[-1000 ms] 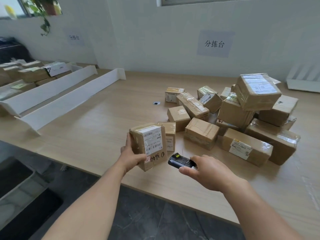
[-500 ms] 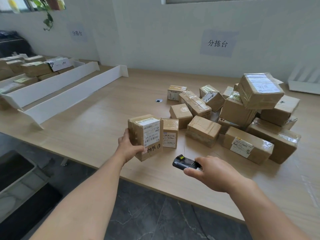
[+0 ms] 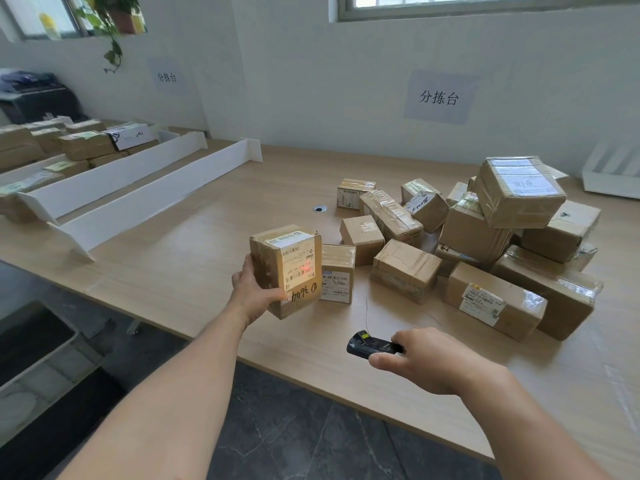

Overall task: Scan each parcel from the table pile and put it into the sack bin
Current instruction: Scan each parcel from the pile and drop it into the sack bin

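Pale wood-grain laminate covers the long table (image 3: 173,265), which stands against a plain white wall. Over its near edge the left hand (image 3: 252,289) grips a small parcel (image 3: 277,258): the thumb (image 3: 275,293) is pressed across the lower front corner, and the other fingers wrap behind the box, out of sight. This parcel is a brown cardboard block, held upright and slightly tilted, clear of the tabletop. Glossy tape creases its sides. A white printed label (image 3: 298,263) with barcodes covers the facing side, with black handwritten marks below it and a red spot of light (image 3: 306,270) glowing on it. To the right and nearer, well apart from the box, the right hand (image 3: 429,362) curls round a black handheld scanner (image 3: 369,345), thumb along its near side, its blunt head aimed towards the label. Just behind the held box a smaller taped parcel (image 3: 337,271) stands on end on the table. Beyond it to the right lies the pile (image 3: 485,237) of taped cartons, jumbled and stacked at angles. Two long white dividers (image 3: 149,199) run along the table's left part, with more boxes (image 3: 83,145) behind them.
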### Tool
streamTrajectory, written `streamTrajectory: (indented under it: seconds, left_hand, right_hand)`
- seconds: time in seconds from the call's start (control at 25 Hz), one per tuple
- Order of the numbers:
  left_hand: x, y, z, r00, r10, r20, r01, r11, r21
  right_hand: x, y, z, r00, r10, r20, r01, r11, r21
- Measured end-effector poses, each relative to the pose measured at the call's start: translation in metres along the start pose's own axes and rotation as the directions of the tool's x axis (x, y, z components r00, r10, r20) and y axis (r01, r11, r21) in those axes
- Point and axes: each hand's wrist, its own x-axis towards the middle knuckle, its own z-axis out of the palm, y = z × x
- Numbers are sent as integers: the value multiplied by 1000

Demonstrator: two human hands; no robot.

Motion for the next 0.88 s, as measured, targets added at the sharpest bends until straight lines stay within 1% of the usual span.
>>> streamTrajectory:
  seconds: [0.24, 0.36, 0.44, 0.52, 0.6, 0.68, 0.88]
  left_hand:
    - [-14, 4, -6, 996, -1, -85, 0, 1000, -5]
    - [-32, 2, -18, 985, -21, -169, 24, 1000, 17]
    - [-46, -5, -34, 969, -55, -241, 64, 998, 29]
    - [-64, -17, -56, 939, -108, -327, 122, 992, 20]
    - [-77, -27, -78, 916, -137, -378, 155, 988, 19]
    - [-93, -42, -104, 879, -172, -445, 198, 980, 12]
    - [-126, -86, -180, 785, -246, -568, 273, 961, -39]
  right_hand:
    - [7, 2, -4, 998, -69, -11, 70, 998, 4]
    - [14, -11, -7, 988, -153, -18, 152, 987, -46]
    - [19, -25, -7, 974, -228, -14, 227, 971, -72]
    - [25, -45, -4, 947, -320, 5, 319, 942, -106]
    - [31, -65, 1, 921, -390, 5, 387, 912, -135]
    - [37, -95, 9, 887, -460, 34, 459, 873, -165]
    - [57, -181, 28, 814, -570, 112, 581, 802, -140]
